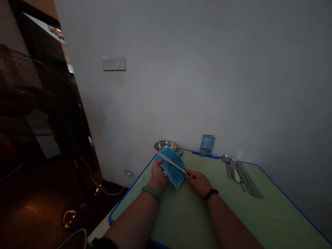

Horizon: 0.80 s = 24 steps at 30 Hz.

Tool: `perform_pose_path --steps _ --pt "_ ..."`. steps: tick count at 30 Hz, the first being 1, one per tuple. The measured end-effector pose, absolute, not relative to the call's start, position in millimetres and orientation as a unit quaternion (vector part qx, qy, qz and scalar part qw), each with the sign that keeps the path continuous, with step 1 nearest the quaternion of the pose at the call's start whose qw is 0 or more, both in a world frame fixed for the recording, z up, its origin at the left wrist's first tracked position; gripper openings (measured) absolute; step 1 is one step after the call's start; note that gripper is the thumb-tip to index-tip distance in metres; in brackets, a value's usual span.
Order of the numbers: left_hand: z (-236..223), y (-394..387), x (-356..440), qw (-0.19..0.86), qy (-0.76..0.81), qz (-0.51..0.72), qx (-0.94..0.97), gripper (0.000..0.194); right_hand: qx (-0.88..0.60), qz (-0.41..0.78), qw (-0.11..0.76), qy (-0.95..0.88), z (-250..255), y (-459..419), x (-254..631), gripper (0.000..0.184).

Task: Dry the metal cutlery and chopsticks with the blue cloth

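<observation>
A blue cloth [176, 175] with a pale edge is held up over the table by my left hand [158, 176], its fingers closed around the cloth's lower left side. Across the cloth's face lies the long, narrow blade of a knife [172, 163], slanting from upper left to lower right. My right hand [199, 183] grips the knife at its lower right end, where the fingers hide the handle. Just behind the cloth, a shiny metal bowl [166, 143] stands at the table's far edge, partly covered by it.
Several metal utensils [237, 174], spoons and knives among them, lie at the right of the green, blue-edged table [202, 221]. A blurred-out upright object [207, 145] stands by the wall. At left are a dark fan [33, 90] and a plugged-in white cable [114, 193].
</observation>
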<state>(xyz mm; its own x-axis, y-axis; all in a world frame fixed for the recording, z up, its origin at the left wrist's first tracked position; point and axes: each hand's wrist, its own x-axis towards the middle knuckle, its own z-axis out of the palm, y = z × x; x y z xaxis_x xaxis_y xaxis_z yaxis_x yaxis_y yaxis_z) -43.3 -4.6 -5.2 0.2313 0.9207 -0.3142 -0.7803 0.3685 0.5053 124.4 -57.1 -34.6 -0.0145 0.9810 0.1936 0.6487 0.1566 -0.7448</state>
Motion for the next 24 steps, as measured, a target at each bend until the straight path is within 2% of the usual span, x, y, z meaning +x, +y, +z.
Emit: perform_pose_path --steps 10,18,24 --pt "0.5 -9.2 -42.8 0.783 0.268 0.550 0.112 0.023 -0.604 0.250 0.364 -0.664 -34.7 -58.7 121.6 0.040" --pt "0.9 -9.2 -42.4 0.794 0.265 0.532 0.130 0.023 -0.611 0.286 0.376 -0.635 -37.6 -58.5 121.2 0.027" --pt "2.5 -11.5 -42.8 0.807 0.251 0.523 0.108 0.025 -0.621 0.233 0.389 -0.639 -33.9 -58.9 120.7 0.017"
